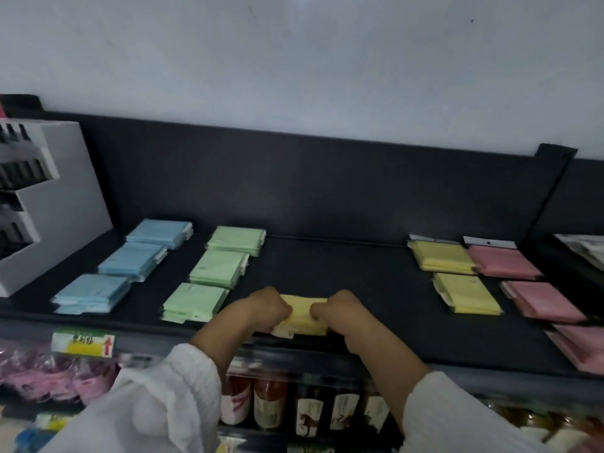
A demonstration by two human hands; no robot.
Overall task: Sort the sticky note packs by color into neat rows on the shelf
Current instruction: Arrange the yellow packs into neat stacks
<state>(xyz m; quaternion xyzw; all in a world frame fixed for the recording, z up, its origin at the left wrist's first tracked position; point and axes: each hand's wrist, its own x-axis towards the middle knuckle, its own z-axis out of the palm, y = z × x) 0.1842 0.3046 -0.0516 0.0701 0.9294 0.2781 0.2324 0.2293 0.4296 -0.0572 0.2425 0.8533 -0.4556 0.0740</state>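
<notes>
Yellow pack (pixel 302 317) on shelf (pixel 359 282) — pinched by left hand (pixel 266 310), right hand (pixel 340 313).

I count blue stacks (pixel 130 263): 3 | green stacks (pixel 215 269): 3 | yellow stacks (pixel 457 276): 3, one of them the stack (pixel 302 317) at the shelf (pixel 343 266) front edge between my two hands | pink stacks (pixel 529 282): 3 in view, the nearest cut off by the frame

One head-worn camera looks forward and down over the person's forearms, close to the dark shelf (pixel 327 263) and facing the pale wall (pixel 294 60) behind (wide-angle, edges bowed).
</notes>
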